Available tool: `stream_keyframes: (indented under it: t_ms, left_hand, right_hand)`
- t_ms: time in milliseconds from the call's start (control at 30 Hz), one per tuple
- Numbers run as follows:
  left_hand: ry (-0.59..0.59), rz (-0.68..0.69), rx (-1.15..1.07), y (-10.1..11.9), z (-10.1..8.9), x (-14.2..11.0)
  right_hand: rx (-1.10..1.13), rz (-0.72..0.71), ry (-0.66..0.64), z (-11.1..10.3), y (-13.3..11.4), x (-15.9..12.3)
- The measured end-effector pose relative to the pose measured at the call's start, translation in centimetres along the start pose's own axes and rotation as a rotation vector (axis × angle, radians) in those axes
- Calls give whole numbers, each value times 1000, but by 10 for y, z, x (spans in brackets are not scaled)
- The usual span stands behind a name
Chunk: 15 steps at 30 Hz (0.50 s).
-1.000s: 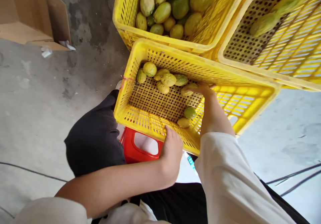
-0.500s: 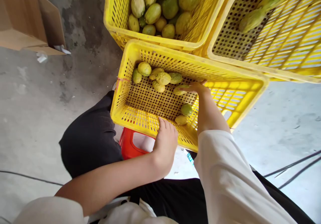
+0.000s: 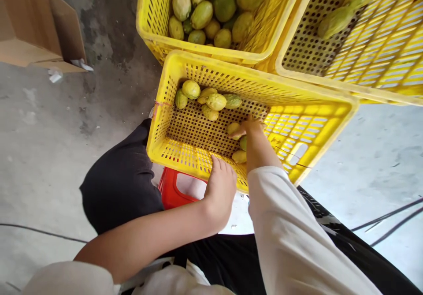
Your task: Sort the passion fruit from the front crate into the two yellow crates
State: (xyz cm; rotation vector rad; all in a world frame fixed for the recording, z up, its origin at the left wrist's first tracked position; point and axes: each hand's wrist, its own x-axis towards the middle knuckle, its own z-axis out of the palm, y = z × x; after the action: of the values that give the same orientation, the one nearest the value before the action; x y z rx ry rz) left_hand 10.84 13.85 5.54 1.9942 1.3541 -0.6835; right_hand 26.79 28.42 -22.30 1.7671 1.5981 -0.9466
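Observation:
My left hand (image 3: 222, 182) is closed over the near rim of a yellow plastic crate (image 3: 325, 154), fingers hooked to the inside. Down in that crate, my right hand (image 3: 250, 127) curls against a yellow-green oval fruit (image 3: 233, 129), its thumb across the fruit's near side; part of the grip is hidden. Beside the wrist, a greener fruit (image 3: 243, 143) and a yellow fruit (image 3: 239, 156) lie near the crate's close wall. Several similar fruits (image 3: 216, 102), some bumpy-skinned, cluster along the far left of the perforated bottom.
Behind stands another yellow crate (image 3: 211, 53) holding many green and yellow fruits. A third crate (image 3: 330, 81) at the right has a few long ones. A red plastic object (image 3: 170, 189) sits below the near wall. An open cardboard box (image 3: 66, 30) is at the left; dark cables (image 3: 390, 220) cross the floor.
My right hand has moved toward me and slightly left, and the fruit at its fingers has shifted nearer the two close fruits. My left hand stays on the rim.

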Motion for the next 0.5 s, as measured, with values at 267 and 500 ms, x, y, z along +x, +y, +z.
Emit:
stream_keyframes:
  t_ms: [267, 500]
  left_hand:
    - [-26, 49, 86, 6, -2, -8]
    - [-65, 33, 71, -1, -15, -2]
  right_hand:
    - [-101, -28, -103, 38, 42, -15]
    - [74, -47, 50, 66, 37, -24]
